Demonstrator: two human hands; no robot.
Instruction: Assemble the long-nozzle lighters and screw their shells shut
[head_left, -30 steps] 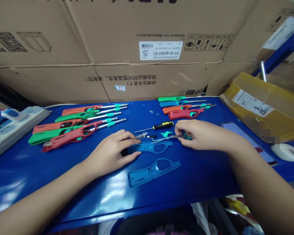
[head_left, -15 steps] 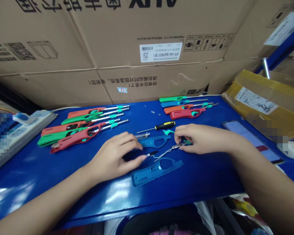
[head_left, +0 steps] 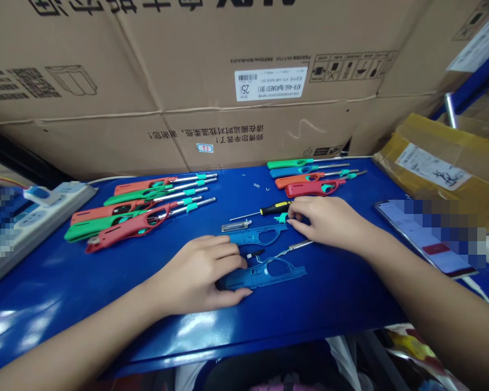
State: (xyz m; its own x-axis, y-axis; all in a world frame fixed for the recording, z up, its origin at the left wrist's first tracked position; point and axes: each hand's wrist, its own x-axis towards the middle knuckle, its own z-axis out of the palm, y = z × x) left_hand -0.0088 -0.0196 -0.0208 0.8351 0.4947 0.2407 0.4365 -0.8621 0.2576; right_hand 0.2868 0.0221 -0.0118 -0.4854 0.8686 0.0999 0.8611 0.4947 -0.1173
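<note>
My left hand (head_left: 201, 274) grips the near blue lighter shell half (head_left: 269, 273) at its left end, fingers curled round it on the blue table (head_left: 106, 293). A second blue shell half (head_left: 255, 235) lies just beyond it, with a small metal tube (head_left: 236, 225) at its far left. Further right, my right hand (head_left: 330, 220) pinches a small teal trigger piece (head_left: 282, 218) beside the black-and-yellow screwdriver (head_left: 269, 209). A thin metal rod with wire (head_left: 295, 247) lies under the right wrist, next to a small black part (head_left: 255, 253).
Several assembled red and green lighters (head_left: 138, 212) lie at the left, and another group of lighters (head_left: 309, 176) at the back right. A power strip (head_left: 24, 217) sits far left, a phone (head_left: 424, 239) at the right. Large cardboard boxes (head_left: 228, 81) wall the back.
My left hand moved down from the far shell half onto the near one. My right hand let go of the metal rod and moved up to the teal piece.
</note>
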